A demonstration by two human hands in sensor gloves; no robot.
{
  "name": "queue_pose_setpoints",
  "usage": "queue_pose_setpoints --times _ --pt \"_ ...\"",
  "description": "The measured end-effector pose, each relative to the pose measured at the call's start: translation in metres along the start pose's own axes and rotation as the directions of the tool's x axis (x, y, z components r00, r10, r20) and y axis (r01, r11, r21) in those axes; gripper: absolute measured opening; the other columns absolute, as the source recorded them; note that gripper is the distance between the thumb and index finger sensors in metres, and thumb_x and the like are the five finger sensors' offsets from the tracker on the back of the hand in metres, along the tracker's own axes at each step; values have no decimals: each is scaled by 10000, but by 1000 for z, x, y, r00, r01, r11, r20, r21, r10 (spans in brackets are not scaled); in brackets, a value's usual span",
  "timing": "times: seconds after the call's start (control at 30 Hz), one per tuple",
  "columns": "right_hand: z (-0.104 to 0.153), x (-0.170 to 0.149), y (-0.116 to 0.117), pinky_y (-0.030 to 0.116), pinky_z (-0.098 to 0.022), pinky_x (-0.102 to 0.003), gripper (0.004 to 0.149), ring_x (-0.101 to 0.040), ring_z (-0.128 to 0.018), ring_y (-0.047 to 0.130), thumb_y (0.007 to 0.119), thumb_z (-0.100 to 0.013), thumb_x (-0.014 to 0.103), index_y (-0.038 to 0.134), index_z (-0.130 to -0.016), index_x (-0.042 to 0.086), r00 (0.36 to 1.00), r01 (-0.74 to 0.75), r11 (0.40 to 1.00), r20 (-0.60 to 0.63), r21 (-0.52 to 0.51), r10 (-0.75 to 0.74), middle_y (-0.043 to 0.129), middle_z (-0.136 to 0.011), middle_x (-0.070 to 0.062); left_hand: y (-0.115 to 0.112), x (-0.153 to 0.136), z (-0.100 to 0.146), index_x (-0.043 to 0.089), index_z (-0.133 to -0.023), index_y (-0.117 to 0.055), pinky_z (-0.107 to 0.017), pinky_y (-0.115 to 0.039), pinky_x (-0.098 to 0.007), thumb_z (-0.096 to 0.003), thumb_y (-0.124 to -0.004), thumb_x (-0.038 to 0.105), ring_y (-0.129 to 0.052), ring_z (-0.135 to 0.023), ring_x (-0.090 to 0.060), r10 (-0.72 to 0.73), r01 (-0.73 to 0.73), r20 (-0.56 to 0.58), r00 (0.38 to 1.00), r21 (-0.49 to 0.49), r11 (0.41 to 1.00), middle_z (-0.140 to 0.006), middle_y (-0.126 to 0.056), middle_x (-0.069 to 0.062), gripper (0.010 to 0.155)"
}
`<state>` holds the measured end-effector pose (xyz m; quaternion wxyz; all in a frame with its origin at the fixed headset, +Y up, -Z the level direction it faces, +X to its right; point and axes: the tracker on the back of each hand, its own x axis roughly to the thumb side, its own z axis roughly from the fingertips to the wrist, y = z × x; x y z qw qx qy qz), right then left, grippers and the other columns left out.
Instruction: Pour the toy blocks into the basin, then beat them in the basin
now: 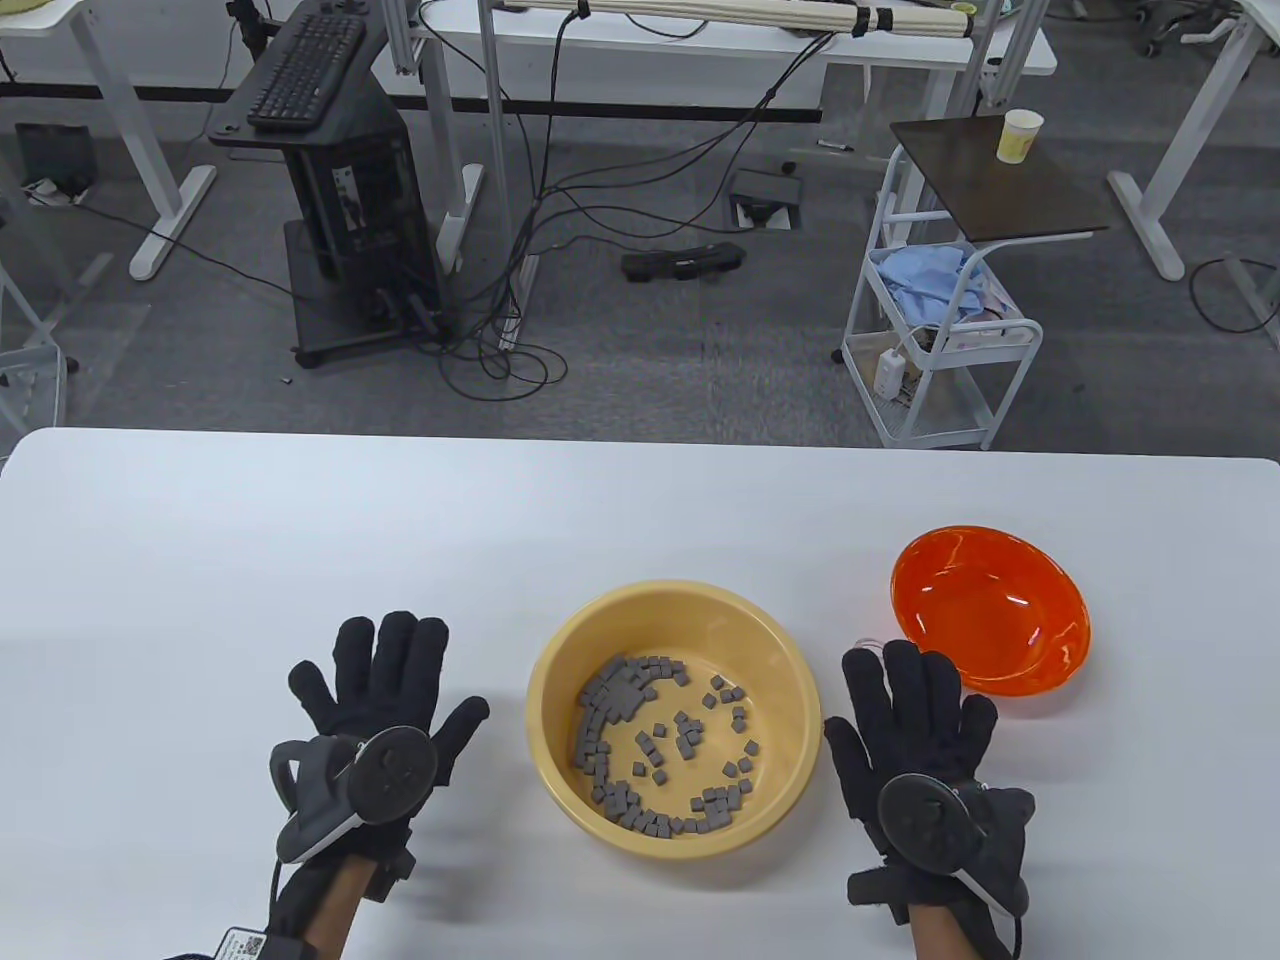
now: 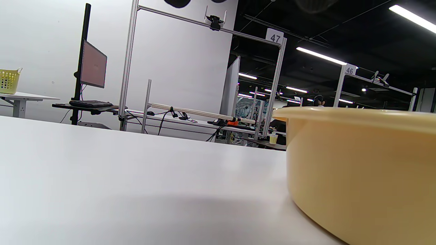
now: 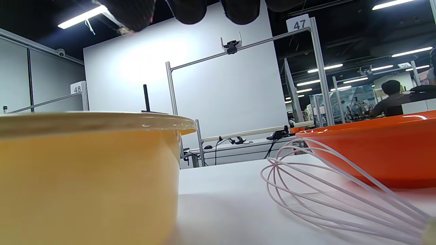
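A yellow basin [image 1: 675, 718] stands on the white table [image 1: 200, 540] and holds several small grey toy blocks [image 1: 650, 745] scattered over its bottom. An empty orange bowl [image 1: 990, 620] sits to its right. My left hand [image 1: 385, 700] lies flat on the table left of the basin, fingers straight and spread, holding nothing. My right hand [image 1: 915, 720] lies flat between basin and bowl, fingers straight. A pale wire whisk [image 3: 327, 190] lies on the table under that hand, beside the orange bowl [image 3: 374, 153]; the table view shows only its tip [image 1: 868, 645]. The left wrist view shows the basin's wall [image 2: 361, 163].
The table's far edge runs across the middle of the table view. Beyond it on the floor stand a white cart [image 1: 940, 330], a small dark side table with a paper cup [image 1: 1018, 135], a black computer stand [image 1: 330, 200] and loose cables.
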<state>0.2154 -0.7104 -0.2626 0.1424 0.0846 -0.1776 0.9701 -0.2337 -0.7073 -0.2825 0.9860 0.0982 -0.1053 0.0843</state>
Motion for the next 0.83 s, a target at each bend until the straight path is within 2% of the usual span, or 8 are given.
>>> queue_pose_setpoints --times 0.83 --pt "2 -5 -4 190 -676 -864 609 -610 -1073 224 554 -694 434 340 -1193 160 999 28 999 -29 -24 -28 265 -1245 -258 0 -1 1 60 -1234 -254 -605 -165 -914 -684 -477 579 -240 -1131 -675 -8 8 -2 1000 -13 1000 -1284 -240 -333 789"
